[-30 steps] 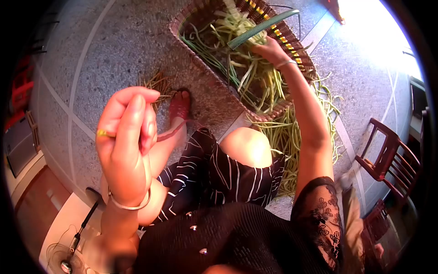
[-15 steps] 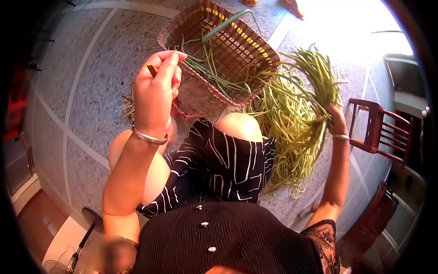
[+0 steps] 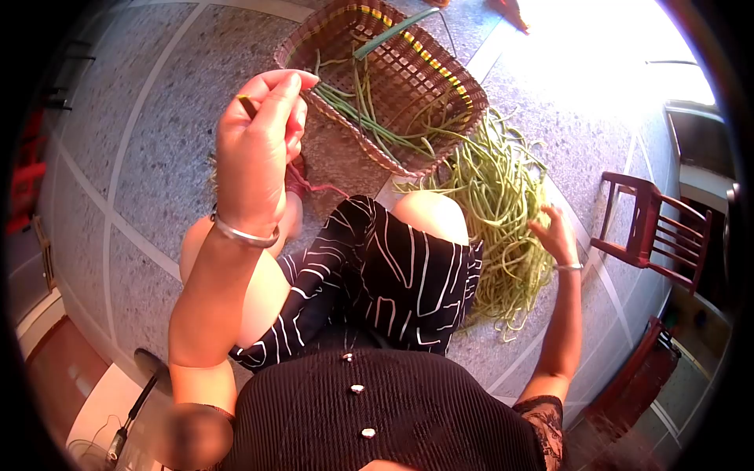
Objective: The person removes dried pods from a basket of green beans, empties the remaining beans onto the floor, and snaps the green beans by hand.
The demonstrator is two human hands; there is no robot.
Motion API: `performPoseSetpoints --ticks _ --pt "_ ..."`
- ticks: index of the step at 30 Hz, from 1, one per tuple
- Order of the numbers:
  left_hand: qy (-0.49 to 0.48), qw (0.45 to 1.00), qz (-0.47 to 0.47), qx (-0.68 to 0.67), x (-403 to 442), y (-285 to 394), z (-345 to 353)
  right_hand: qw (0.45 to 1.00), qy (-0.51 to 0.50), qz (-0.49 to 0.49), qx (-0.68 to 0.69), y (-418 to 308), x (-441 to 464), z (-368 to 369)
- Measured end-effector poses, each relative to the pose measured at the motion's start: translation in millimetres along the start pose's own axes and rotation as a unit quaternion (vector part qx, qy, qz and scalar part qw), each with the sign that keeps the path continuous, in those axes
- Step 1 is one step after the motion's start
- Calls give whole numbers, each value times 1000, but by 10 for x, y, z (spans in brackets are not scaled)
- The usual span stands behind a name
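My left hand (image 3: 255, 145) is raised at the near left rim of the woven basket, its fingers closed. Out of the fist, behind the thumb, pokes the end of a small dark stick-like piece (image 3: 247, 106) with a yellowish tip; the rest is hidden in the palm. At the right edge of a heap of long green beans (image 3: 503, 196), my right hand (image 3: 558, 235) has its fingers apart and grips nothing. The heap lies loose on the floor beside my knee. Several darker long beans (image 3: 345, 106) lie inside the brown basket (image 3: 428, 71).
A green handle (image 3: 397, 33) arches over the basket. To the right a dark red wooden chair (image 3: 648, 224) appears tipped by the wide lens. Strong light washes out the speckled floor (image 3: 157, 102) at upper right. My knees, in black patterned cloth (image 3: 408, 275), stand between my arms.
The bunch of long beans that my right hand held up is now down on the heap, released. That hand has come lower and opened. My left hand stays closed and has shifted slightly left.
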State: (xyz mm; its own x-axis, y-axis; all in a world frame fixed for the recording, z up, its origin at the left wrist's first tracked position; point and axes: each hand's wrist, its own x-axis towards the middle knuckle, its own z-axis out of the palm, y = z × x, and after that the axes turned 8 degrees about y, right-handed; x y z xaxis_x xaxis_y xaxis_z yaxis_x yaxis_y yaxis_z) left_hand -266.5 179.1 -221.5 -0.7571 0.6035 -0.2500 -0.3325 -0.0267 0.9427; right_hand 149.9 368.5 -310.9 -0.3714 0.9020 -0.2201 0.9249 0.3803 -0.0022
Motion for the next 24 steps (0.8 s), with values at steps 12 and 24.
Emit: performPoseSetpoints --ticks 12,24 --pt "61 995 -31 68 181 81 -25 965 -91 -18 244 -2454 2060 2155" --pt "142 985 -46 91 310 66 -33 965 -26 19 262 -2724 2211 2402"
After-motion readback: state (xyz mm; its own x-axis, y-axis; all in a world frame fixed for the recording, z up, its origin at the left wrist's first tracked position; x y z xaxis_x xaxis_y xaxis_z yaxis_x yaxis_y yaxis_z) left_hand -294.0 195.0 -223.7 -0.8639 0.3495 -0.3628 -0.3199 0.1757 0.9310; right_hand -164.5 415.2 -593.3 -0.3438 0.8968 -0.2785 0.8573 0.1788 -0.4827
